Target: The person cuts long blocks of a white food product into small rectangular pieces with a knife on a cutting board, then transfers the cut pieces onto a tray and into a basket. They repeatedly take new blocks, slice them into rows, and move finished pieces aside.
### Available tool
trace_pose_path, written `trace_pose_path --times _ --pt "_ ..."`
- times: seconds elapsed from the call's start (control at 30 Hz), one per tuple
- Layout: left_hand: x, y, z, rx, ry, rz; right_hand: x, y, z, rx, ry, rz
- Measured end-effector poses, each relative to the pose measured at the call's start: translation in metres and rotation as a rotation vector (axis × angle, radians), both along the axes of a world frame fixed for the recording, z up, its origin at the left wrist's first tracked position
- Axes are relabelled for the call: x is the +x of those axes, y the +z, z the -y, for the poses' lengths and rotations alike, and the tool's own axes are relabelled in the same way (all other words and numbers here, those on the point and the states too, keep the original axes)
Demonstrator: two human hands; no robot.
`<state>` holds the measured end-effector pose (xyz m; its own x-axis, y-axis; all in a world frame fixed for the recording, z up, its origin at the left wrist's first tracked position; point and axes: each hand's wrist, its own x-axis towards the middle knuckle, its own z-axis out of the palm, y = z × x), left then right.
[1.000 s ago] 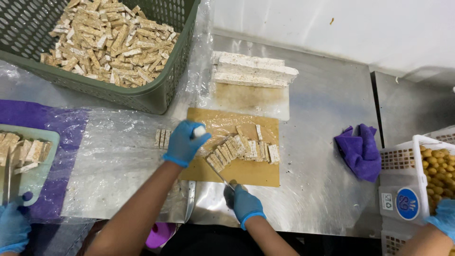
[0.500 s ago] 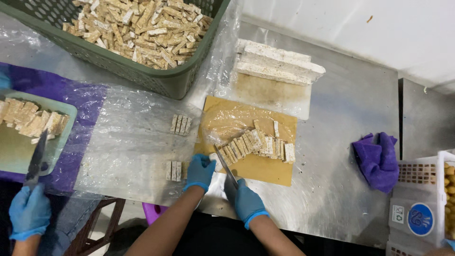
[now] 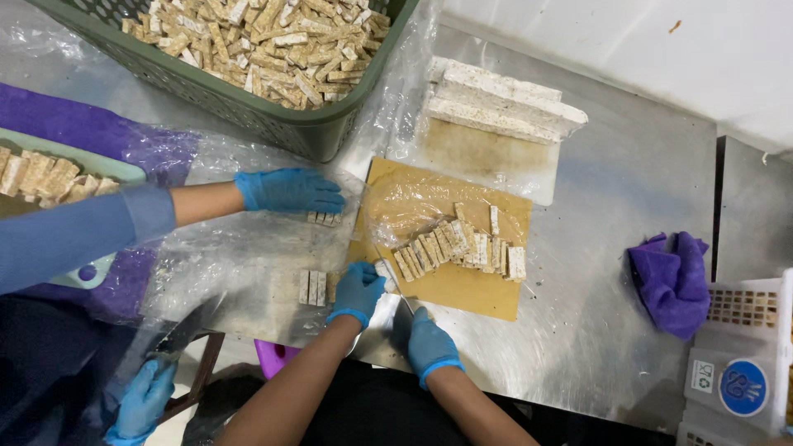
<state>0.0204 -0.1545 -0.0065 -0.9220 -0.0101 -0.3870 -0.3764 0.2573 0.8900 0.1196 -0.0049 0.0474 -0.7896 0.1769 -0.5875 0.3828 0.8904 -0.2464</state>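
Note:
My left hand (image 3: pixel 358 291), in a blue glove, is curled at the near left corner of the brown cutting board (image 3: pixel 471 289). It touches the blade of a knife (image 3: pixel 395 287). My right hand (image 3: pixel 428 345), also gloved, grips the knife's handle just below the board. A row of cut pale strips (image 3: pixel 458 246) lies across the board's middle under thin plastic film. Whether my left fingers hold a piece is hidden. Small groups of cut strips (image 3: pixel 315 287) lie on the plastic sheet to the left of my left hand.
A co-worker's gloved hand (image 3: pixel 289 190) reaches in from the left over more strips; their other hand (image 3: pixel 142 400) is low at the left. A green basket (image 3: pixel 273 124) of cut pieces stands behind. Uncut slabs (image 3: pixel 504 103), a purple cloth (image 3: pixel 671 281) and a white crate (image 3: pixel 739 355) lie to the right.
A co-worker's arm has reached in from the left onto the plastic sheet. My left hand has come off the strips to the board's near corner by the knife.

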Motion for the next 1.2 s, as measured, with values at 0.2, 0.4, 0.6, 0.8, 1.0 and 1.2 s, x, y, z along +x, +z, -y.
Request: trace_pose_path --times 0.2,0.4,0.6,0.8,1.0,1.2 --pt "-0.001 0.008 -0.003 0.053 0.097 0.018 -0.016 0.01 -0.006 -0.086 -0.018 -0.028" --pt "-0.003 0.018 -0.006 0.018 0.079 0.011 -0.014 0.029 -0.013 0.036 0.052 -0.044" --pt "-0.003 0.018 -0.003 0.006 0.079 -0.027 -0.005 0.029 -0.002 0.094 0.083 0.011" --pt "-0.004 0.018 0.0 -0.138 -0.029 -0.1 -0.009 0.003 0.0 0.039 0.046 -0.015" --pt "-0.007 0.03 -0.001 -0.16 -0.049 -0.122 -0.039 0.01 -0.013 -0.173 0.059 -0.024" --pt "-0.015 0.038 -0.01 -0.171 -0.02 -0.088 -0.056 0.061 -0.07 -0.211 0.112 0.026"
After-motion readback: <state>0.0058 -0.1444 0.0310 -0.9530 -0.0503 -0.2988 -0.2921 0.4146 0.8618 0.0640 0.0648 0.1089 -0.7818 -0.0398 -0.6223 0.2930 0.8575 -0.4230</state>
